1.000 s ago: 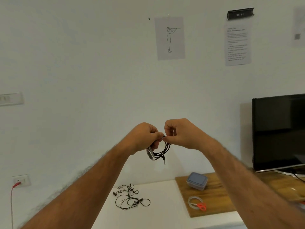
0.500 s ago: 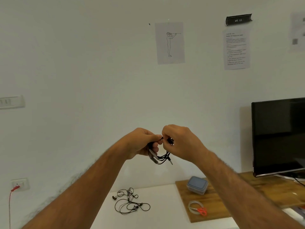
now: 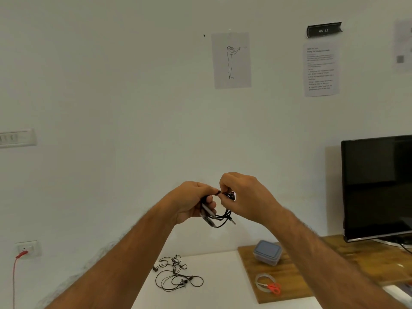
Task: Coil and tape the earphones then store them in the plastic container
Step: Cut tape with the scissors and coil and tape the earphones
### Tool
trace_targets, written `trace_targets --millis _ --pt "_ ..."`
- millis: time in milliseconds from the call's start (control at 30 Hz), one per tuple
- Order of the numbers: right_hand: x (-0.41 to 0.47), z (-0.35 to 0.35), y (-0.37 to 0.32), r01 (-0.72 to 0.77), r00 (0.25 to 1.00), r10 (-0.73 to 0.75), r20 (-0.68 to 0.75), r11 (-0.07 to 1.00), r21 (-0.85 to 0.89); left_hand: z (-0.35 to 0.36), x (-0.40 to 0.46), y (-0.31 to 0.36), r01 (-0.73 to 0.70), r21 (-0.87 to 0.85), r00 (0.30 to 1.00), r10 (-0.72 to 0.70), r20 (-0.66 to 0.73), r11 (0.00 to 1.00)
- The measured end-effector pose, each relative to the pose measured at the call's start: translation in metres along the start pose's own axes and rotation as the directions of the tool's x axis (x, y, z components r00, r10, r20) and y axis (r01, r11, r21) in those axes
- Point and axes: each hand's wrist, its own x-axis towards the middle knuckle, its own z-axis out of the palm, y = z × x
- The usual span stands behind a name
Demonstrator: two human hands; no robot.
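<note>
Both hands are raised in front of the wall, holding a coil of black earphones (image 3: 223, 216). My left hand (image 3: 191, 200) grips the left side of the coil, its fingers curled round the bundled cord. My right hand (image 3: 245, 197) pinches the top of the coil, an earbud showing by its fingers. The jack plug hangs out at the coil's lower right. The plastic container (image 3: 267, 252), clear with a grey-blue lid on it, sits on a wooden board (image 3: 287, 277). A roll of clear tape (image 3: 263, 281) lies on the board with orange-handled scissors (image 3: 273, 287).
More black earphones (image 3: 177, 275) lie tangled on the white table (image 3: 223, 286) below my hands. A dark monitor (image 3: 376, 188) stands at the right on the wooden surface. A wall socket with a red cable (image 3: 22, 253) is at the lower left.
The view has tilted up a little, so hands and table appear lower. My right hand has shifted over the top of the coil, and the coil looks tighter.
</note>
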Motion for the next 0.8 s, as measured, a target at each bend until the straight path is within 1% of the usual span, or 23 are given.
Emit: trace_targets --millis 100,267,400,567,700,800 --pt "-0.002 0.000 0.002 -0.036 0.999 0.035 0.026 0.999 0.025 0.001 0.001 -0.006 -0.038 0.026 0.999 0.039 -0.034 0.999" --pt "-0.005 0.000 0.002 -0.145 0.987 0.138 0.086 0.987 0.077 0.005 0.000 -0.010 -0.079 0.096 0.994 0.086 -0.069 0.992" --pt "-0.006 0.001 0.003 -0.184 0.978 0.173 0.114 0.979 0.091 0.007 -0.001 -0.011 -0.097 0.136 0.991 0.109 -0.083 0.986" --pt "-0.005 0.001 0.003 -0.258 0.959 0.236 0.157 0.956 0.141 0.006 -0.002 -0.014 -0.142 0.210 0.985 0.159 -0.067 0.967" --pt "-0.004 -0.004 0.003 -0.319 0.941 0.283 0.185 0.925 0.208 0.002 -0.003 -0.017 -0.199 0.287 0.976 0.215 -0.025 0.937" --pt "-0.003 -0.006 0.002 -0.351 0.927 0.299 0.226 0.904 0.244 0.000 -0.004 -0.017 -0.239 0.341 0.964 0.263 -0.027 0.909"
